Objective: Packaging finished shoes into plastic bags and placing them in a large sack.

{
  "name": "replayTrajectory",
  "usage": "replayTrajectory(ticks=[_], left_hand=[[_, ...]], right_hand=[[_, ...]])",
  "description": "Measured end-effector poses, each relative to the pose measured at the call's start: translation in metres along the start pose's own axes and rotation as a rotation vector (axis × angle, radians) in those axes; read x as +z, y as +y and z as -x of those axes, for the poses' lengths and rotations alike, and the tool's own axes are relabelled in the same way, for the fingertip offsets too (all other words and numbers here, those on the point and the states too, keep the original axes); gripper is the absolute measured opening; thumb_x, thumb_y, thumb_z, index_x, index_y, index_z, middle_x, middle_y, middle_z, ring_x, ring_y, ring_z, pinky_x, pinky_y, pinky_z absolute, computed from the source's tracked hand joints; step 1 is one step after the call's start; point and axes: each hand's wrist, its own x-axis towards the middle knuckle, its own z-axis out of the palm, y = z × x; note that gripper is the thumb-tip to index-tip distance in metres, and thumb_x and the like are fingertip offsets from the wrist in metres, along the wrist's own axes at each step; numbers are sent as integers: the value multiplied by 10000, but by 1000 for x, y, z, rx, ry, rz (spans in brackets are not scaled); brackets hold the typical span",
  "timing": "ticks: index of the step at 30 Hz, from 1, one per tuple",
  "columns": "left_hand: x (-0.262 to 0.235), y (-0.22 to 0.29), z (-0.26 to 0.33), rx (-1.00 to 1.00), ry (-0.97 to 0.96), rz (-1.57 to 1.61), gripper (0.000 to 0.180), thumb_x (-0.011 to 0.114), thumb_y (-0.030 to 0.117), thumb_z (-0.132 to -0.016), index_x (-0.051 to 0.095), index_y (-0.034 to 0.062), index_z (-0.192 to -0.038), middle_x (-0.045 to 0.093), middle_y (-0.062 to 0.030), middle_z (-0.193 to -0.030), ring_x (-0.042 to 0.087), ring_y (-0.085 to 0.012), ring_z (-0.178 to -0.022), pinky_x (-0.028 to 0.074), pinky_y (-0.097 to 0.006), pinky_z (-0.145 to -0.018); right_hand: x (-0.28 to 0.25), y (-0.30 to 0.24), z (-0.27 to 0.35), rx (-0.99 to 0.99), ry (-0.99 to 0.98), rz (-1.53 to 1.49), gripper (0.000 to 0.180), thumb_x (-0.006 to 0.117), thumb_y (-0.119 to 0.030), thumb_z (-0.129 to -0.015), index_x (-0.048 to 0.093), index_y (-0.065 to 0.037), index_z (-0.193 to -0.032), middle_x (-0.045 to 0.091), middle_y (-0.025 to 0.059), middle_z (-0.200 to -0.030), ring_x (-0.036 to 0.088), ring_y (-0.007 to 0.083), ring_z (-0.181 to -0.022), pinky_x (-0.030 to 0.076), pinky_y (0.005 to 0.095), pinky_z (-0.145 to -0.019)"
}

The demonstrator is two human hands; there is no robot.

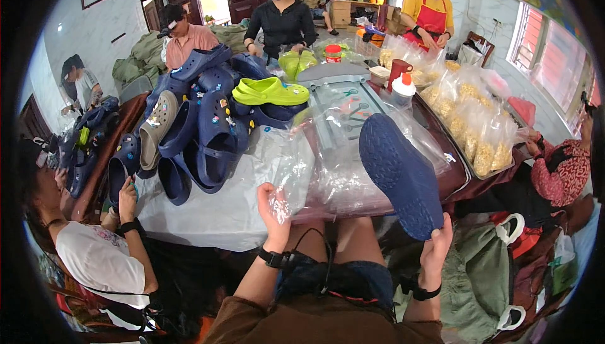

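At lower centre of the frame, the left hand (275,208) pinches a clear plastic bag (296,174) at the table's edge, while the right hand (437,243) grips a navy clog (400,174) sole-up. Beyond, toward upper left, navy clogs (201,136) lie heaped beneath a lime-green clog (270,92).

This looks like a small home workshop for packing goods. On the long tabletop (220,212) lies a heap of navy clogs (195,130) beside clear plastic bags (340,174). Several people sit or stand around it, and filled green sacks (142,57) are stacked by the white wall.
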Motion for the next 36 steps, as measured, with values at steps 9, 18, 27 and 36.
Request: replayTrajectory(ticks=[9, 18, 27, 36], left_hand=[[-35, 41, -13, 267, -72, -540, 170, 615, 14, -885, 597, 28, -1053, 599, -149, -952, 599, -393, -868, 497, -440, -722], [-26, 47, -24, 165, -275, -479, 300, 699, 94, -859, 662, 133, -1154, 594, -128, -898, 622, -330, -826, 507, -386, -743], [-30, 20, -43, 72, -411, -268, 326, 757, 125, -817, 706, 116, -1139, 585, -105, -870, 603, -263, -804, 495, -366, -707], [-12, 58, -34, 106, -349, -418, 530, 763, 143, -829, 577, 108, -1323, 583, -110, -866, 587, -269, -803, 483, -372, -730]], right_hand=[[44, 4, 15, 10, -180, -203, 578, 754, -491, -808, 469, -67, -1078, 543, 39, -1042, 513, 144, -986, 405, 289, -894], [34, -27, 35, 108, -389, -185, 517, 759, -490, -746, 459, -79, -840, 454, 18, -850, 425, 123, -750, 322, 275, -654], [10, -9, 18, -4, -579, 299, 461, 731, -405, -781, 536, 0, -884, 520, 73, -846, 482, 183, -749, 380, 301, -684], [26, -9, 24, -52, -540, 408, 470, 729, -414, -785, 521, -5, -885, 521, 88, -847, 487, 198, -754, 391, 321, -683]])
